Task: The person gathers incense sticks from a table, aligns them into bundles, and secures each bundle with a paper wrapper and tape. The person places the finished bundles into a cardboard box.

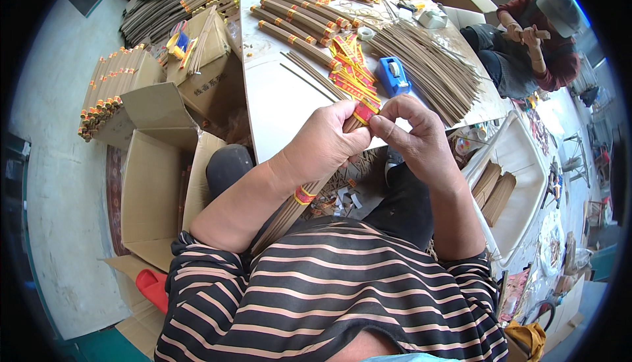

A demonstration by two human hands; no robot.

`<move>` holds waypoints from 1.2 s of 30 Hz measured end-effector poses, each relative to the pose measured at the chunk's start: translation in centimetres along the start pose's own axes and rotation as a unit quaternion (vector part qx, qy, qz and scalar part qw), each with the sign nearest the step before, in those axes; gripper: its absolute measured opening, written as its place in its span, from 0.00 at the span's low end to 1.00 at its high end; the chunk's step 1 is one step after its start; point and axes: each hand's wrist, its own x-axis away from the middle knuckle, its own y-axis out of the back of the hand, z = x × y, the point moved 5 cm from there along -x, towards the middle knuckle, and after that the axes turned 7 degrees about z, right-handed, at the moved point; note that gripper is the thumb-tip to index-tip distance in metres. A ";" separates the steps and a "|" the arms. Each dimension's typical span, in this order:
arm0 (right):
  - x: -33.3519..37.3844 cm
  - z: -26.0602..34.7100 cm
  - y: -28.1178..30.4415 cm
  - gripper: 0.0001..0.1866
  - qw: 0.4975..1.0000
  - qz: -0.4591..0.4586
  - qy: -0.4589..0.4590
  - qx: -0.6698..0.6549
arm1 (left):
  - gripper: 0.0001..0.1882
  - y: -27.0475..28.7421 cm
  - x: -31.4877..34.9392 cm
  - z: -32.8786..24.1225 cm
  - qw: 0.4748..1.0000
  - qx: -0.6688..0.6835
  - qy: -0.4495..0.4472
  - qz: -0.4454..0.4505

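My left hand (326, 137) is wrapped round a bundle of thin brown incense sticks (284, 222), which slants from my lap up to the table edge. A red and yellow paper band (305, 195) circles its lower part. At the upper end lies a red and yellow paper label (364, 113), its edge pinched between thumb and finger of my right hand (416, 135). Just beyond my hands are a pile of loose labels (352, 65) and a blue tape dispenser (394, 76). Loose incense sticks (431, 69) fan out to the right.
Banded bundles (299, 19) lie at the back of the white table (266, 115). An open cardboard box (155, 191) stands at my left, more stacked bundles (112, 88) beyond it. A white tub (520, 230) holds sticks at right. Another person (550, 46) sits across, holding something.
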 end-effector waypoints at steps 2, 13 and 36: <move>0.1 -0.3 0.0 0.10 1.000 -0.017 -0.014 0.000 | 0.09 -0.2 -0.2 0.1 1.000 -0.013 -0.016 -0.016; 0.1 -1.7 0.1 0.12 0.997 -0.031 -0.069 -0.032 | 0.09 -0.3 0.0 0.0 0.999 -0.021 -0.007 -0.030; 0.3 -2.4 -0.1 0.13 0.989 -0.012 -0.032 -0.141 | 0.21 -1.2 0.3 0.5 0.994 0.107 -0.018 -0.016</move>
